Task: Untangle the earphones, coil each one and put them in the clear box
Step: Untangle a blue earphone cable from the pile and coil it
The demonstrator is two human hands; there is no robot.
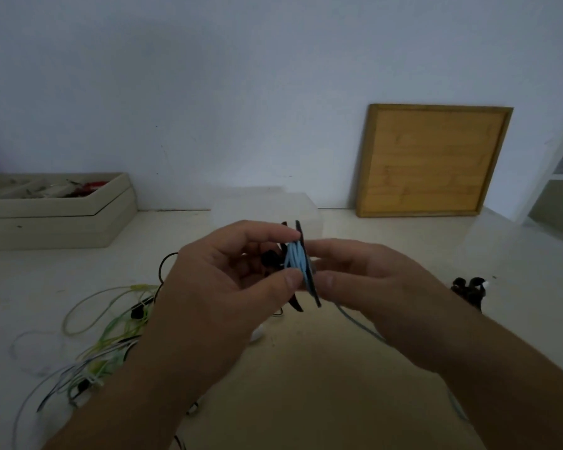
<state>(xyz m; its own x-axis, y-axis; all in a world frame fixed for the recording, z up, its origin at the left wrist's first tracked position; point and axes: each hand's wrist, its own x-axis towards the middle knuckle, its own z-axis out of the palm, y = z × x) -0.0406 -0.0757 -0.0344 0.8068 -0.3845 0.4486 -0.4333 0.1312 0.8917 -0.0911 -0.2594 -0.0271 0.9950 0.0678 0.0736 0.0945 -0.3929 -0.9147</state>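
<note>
Pinching the blue coil (294, 259) between thumb and forefinger, left hand (228, 274) holds it above the surface (306, 368); right hand (371, 280) pinches its other side. The clear box (260, 203) sits just behind; tangle (104, 336) lies left.

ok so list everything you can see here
blue earphone: one, light blue, cord wound on a winder between both hands, loose end trailing down to the right
winder: one, black, held above the table
clear box: one, clear, on the table behind the hands
tangle: one heap, green, white and black cords, table left
tray: one, beige, far left by the wall, small items inside
board: one, wooden, leaning on the wall, right
dark thing: one, black with a white tip, table right, too small to tell
table: one, cream
left hand: pinches the blue coil
right hand: pinches the winder from the right
</note>
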